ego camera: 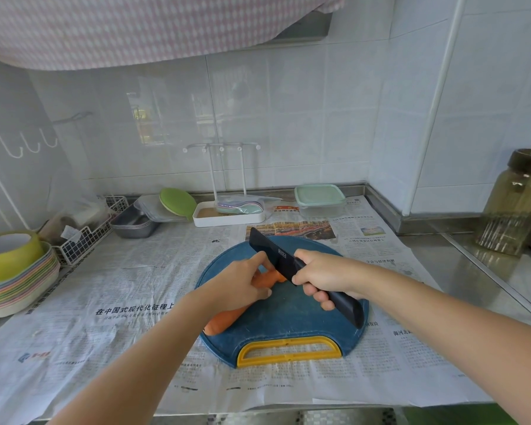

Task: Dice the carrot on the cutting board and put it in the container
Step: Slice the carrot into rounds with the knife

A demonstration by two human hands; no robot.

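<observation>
The carrot (pixel 227 317) lies whole on the round blue cutting board (pixel 288 314), running from the board's near left edge toward its middle. The left hand (pixel 242 280) curls its fingers over the carrot's far half and holds it down. The right hand (pixel 322 277) is wrapped round the handle of a black knife (pixel 270 250), whose broad blade stands over the carrot's far end with its tip pointing far and left. Whether the edge has entered the carrot cannot be told. The blade carries a small white-framed mark, too small to read. The container (pixel 319 199), clear with a pale green lid on it, sits well beyond the board at the far right, against the wall. Its contents cannot be made out. Left of it a white tray (pixel 227 217) holds pastel pieces in a clear bag. Further left are a grey metal pan (pixel 134 223) and a white wire basket (pixel 83 237) holding bagged items. At the left edge a lime bowl (pixel 10 256) tops a stack of pastel dishes. On the right a tinted glass jar (pixel 515 204) with a dark lid holds thin sticks. Newspaper (pixel 120 302) covers the counter. One headline reads "在中国式现代化征程上".
</observation>
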